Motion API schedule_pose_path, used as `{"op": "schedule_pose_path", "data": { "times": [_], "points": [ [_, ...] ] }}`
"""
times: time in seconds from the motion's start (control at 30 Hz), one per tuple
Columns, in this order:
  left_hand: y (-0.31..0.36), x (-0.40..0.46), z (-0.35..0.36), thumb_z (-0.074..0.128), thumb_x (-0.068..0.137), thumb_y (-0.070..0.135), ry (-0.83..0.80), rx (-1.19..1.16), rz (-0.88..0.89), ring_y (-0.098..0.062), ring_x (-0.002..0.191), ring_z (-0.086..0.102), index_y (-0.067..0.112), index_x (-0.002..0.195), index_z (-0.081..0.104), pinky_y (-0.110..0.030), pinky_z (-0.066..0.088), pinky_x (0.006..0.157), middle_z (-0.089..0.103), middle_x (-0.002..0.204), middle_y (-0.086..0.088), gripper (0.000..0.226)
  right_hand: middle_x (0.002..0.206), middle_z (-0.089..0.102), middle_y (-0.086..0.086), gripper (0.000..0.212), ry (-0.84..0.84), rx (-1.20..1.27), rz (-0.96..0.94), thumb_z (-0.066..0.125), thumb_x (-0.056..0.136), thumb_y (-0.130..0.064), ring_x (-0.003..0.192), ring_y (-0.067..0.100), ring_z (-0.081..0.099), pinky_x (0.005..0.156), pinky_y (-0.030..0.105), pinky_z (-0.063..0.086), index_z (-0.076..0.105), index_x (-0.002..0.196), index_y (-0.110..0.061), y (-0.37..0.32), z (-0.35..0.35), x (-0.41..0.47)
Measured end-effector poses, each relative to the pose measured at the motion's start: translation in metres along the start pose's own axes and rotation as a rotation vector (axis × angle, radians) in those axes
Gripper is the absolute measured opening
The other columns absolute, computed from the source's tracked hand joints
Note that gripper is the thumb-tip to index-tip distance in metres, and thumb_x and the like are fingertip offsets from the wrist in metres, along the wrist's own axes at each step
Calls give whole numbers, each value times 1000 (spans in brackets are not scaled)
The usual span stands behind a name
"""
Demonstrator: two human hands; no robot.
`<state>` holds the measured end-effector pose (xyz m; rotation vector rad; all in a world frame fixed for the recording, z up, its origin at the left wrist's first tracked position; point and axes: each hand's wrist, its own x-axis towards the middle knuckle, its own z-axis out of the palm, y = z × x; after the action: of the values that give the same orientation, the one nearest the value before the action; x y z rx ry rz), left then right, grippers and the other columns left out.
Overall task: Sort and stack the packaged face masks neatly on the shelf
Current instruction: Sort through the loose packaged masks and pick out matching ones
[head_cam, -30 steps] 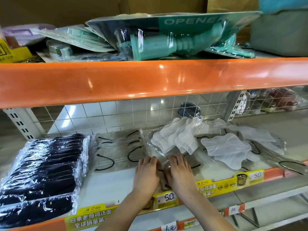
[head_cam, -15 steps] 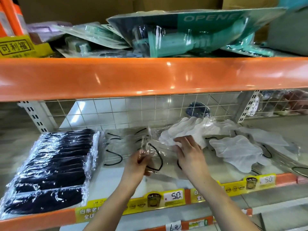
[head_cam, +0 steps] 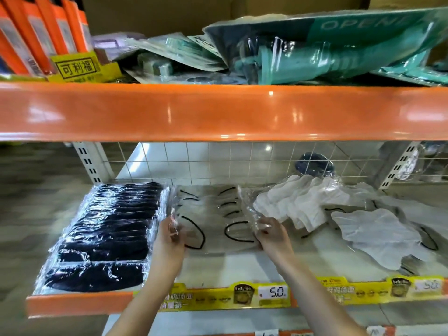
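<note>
A clear packet of pale masks with black ear loops (head_cam: 214, 235) lies in the middle of the white shelf (head_cam: 232, 267). My left hand (head_cam: 171, 241) pinches its left edge and my right hand (head_cam: 271, 236) pinches its right edge. It sits over a row of similar clear packets (head_cam: 208, 202) behind it. A neat stack of black masks in clear wrap (head_cam: 104, 234) fills the shelf's left part. Loose white mask packets (head_cam: 298, 202) and a grey one (head_cam: 378, 236) lie jumbled on the right.
An orange shelf beam (head_cam: 223, 112) hangs just above the working space, with teal blister packs (head_cam: 315, 47) and orange packets (head_cam: 41, 32) on top. A wire grid (head_cam: 242, 161) backs the shelf. Yellow price strips (head_cam: 274, 293) line the front edge.
Both hands moved left with the clear packet, from in front of the white pile to the middle row. The hands spread apart to the packet's two edges. The view shifted left.
</note>
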<state>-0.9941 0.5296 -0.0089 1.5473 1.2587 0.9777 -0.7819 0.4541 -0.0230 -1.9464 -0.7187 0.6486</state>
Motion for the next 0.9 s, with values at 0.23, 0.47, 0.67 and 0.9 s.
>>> {"op": "schedule_pose_path", "data": {
  "times": [0.23, 0.47, 0.67, 0.9],
  "points": [
    [-20, -13, 17, 51, 70, 7, 134, 896, 560, -46, 132, 37, 8, 137, 37, -61, 29, 106, 42, 140, -27, 68, 97, 58, 5, 23, 85, 1, 5, 51, 90, 4, 86, 16, 55, 68, 19, 42, 55, 107, -10, -5, 21, 8],
    [-18, -12, 41, 76, 64, 16, -176, 1057, 520, -42, 128, 44, 12, 129, 42, -56, 42, 99, 55, 131, -21, 73, 117, 60, 12, 30, 85, -84, -21, 48, 89, 3, 108, 24, 56, 92, 29, 42, 56, 118, -3, -11, 30, 10],
    [-7, 2, 44, 35, 94, 10, -300, 1185, 321, -33, 146, -8, 41, 148, 14, -50, 0, 116, -1, 160, 1, 66, 132, 46, 16, 40, 102, -519, -371, 43, 90, -10, 125, 33, 37, 104, 36, 29, 50, 129, -5, -14, 37, -6],
    [-14, 10, 35, 44, 94, 15, -188, 1070, 370, -31, 144, 21, 42, 140, 39, -46, 18, 115, 26, 156, -1, 53, 113, 67, 15, 58, -3, -856, -482, 89, 46, -38, 93, 32, 69, 71, 39, 58, 72, 97, -15, -4, 60, -20]
  ]
}}
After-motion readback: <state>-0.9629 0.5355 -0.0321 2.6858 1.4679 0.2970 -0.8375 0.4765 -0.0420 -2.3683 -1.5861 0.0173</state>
